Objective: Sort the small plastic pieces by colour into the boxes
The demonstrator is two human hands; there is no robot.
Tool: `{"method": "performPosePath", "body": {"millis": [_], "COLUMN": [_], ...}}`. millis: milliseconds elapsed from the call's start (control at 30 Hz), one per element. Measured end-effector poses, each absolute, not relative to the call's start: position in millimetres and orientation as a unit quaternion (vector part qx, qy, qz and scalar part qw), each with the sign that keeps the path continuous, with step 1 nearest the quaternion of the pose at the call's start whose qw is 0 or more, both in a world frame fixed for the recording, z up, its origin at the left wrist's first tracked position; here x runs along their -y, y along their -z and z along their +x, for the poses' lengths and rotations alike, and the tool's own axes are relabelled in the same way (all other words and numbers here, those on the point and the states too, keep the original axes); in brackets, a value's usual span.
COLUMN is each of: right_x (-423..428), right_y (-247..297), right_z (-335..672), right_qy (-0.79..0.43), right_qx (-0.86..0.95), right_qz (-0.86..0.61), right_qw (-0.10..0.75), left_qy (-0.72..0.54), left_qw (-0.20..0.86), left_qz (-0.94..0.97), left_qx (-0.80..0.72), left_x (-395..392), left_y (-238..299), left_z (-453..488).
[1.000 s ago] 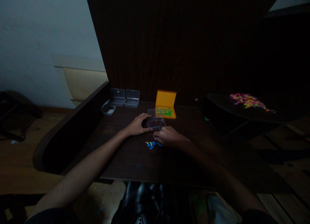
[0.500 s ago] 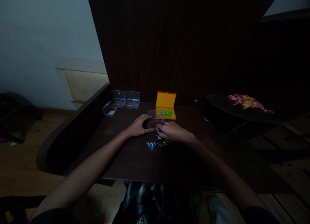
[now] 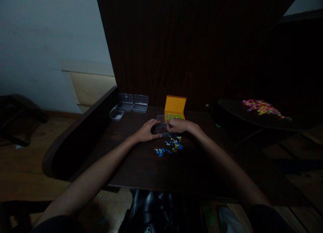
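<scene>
My left hand (image 3: 147, 131) grips the left side of a small clear plastic box (image 3: 161, 133), thumb along its front and fingers behind. The box's lid stands raised at the back, and some dark reddish bits lie inside. My right hand (image 3: 177, 125) is closed at the box's right side, its fingertips over the opening; whatever they pinch is too small to make out. In front of the box, small blue and yellow pieces (image 3: 174, 145) lie scattered on the dark wooden table (image 3: 131, 172).
Behind the box, an open yellow case (image 3: 176, 103) holds green pieces. Open clear boxes (image 3: 140, 103) stand at the back left, beside the raised wooden side panel (image 3: 80, 132). Pink and yellow bits (image 3: 262, 107) lie heaped on a dark surface at the right.
My right hand has moved up and away from me, uncovering more of the blue and yellow pieces and covering the yellow case's front edge. My left hand keeps its hold on the box.
</scene>
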State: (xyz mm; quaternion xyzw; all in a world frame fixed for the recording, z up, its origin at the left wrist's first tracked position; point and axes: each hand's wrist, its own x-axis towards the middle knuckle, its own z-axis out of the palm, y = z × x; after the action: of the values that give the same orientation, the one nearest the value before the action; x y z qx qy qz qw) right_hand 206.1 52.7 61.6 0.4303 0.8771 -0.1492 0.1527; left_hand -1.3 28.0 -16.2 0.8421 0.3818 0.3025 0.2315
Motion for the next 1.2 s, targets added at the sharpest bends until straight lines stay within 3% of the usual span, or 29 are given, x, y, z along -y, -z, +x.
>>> {"method": "performPosePath", "body": {"millis": [1000,1200], "right_x": [-48,-31], "right_y": [-55,-62], "right_z": [216,217], "right_qy": [0.11,0.097], "right_qx": [-0.894,-0.901], "right_qz": [0.423,0.421], "right_qw": [0.095,0.032], "left_qy": [-0.301,-0.303], "left_qw": [0.232,0.234], "left_qz": [0.842,0.842], "left_qx": [-0.383,-0.381], "left_x": [-29,-28], "left_y": [17,16], "left_z": [-1,-1]}}
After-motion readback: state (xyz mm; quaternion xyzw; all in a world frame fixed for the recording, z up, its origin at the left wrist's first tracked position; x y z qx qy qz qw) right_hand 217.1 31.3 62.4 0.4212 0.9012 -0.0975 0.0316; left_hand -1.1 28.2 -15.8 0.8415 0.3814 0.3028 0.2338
